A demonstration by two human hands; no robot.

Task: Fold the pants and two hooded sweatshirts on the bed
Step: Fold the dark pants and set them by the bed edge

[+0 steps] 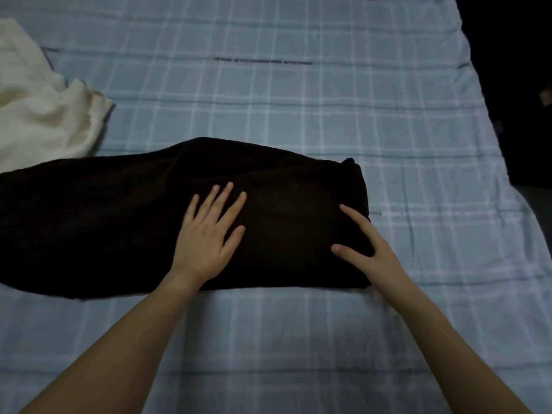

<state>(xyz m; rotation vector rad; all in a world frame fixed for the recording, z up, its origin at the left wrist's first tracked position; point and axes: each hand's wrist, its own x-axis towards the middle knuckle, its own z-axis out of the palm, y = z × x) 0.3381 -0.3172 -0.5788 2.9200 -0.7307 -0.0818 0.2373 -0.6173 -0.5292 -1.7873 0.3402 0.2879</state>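
- Dark garment lay across the bed, extending off the frame's left edge; too dark to tell pants from sweatshirt.
- Left hand rested flat on its middle, fingers spread.
- Right hand at its right end, forefinger and thumb splayed on top, other fingers hidden.
- Cream garment lay far left.

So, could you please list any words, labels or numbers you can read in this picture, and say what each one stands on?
Nothing can be read for certain.
Upper line of dark print on the plaid bedsheet: too blurred to read.
Pale line of print on the bedsheet, right of the dark garment: too blurred to read.
Dark garment and cream garment: no visible text.
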